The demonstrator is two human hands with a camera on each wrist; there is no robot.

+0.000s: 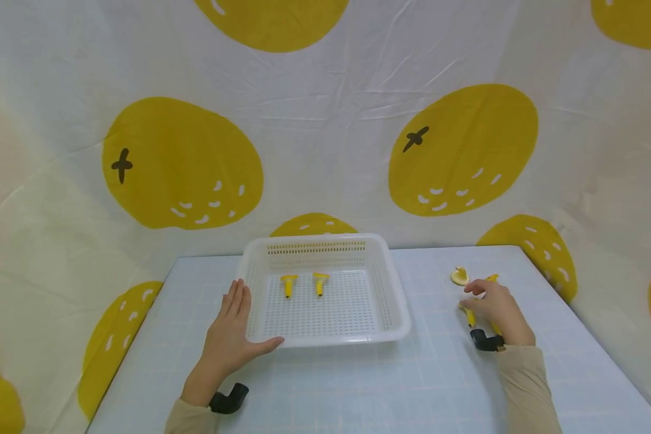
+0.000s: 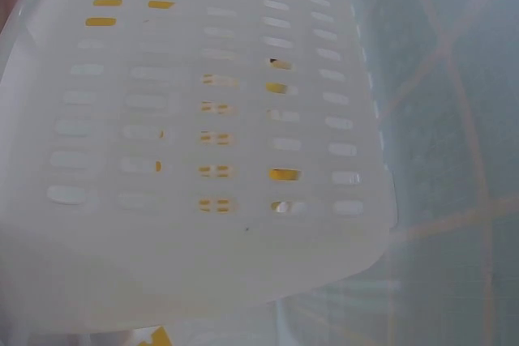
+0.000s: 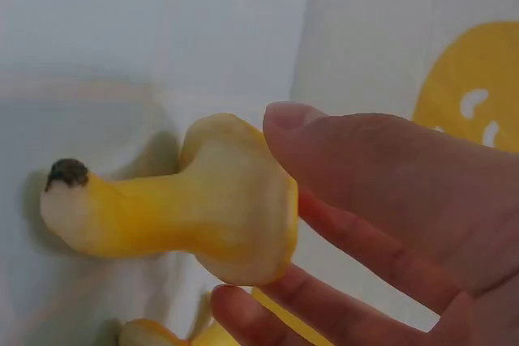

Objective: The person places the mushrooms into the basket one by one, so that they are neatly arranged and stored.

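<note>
My left hand (image 1: pixel 230 337) is spread along the left side of a white plastic basket (image 1: pixel 347 339), fingers straight at the left rim and thumb at the front rim. Inside the basket lie two yellow mushrooms, one to the left (image 1: pixel 288 286) and one to the right (image 1: pixel 319 283). The basket's slotted wall (image 2: pixel 203 257) fills most of the left wrist view. Over on the right, my right hand (image 1: pixel 496 310) pinches a yellow mushroom (image 3: pixel 235 208) by its pale cap, thumb at the cap's edge. Its dark-tipped stem points away from the palm.
A pale mushroom (image 1: pixel 459 276) lies just beyond the right hand. Another yellow mushroom (image 1: pixel 493 277) is partly hidden behind that hand. A pale checked cloth (image 1: pixel 352 392) covers the table. Behind it hangs a white curtain (image 1: pixel 325 150) with big yellow fruit prints.
</note>
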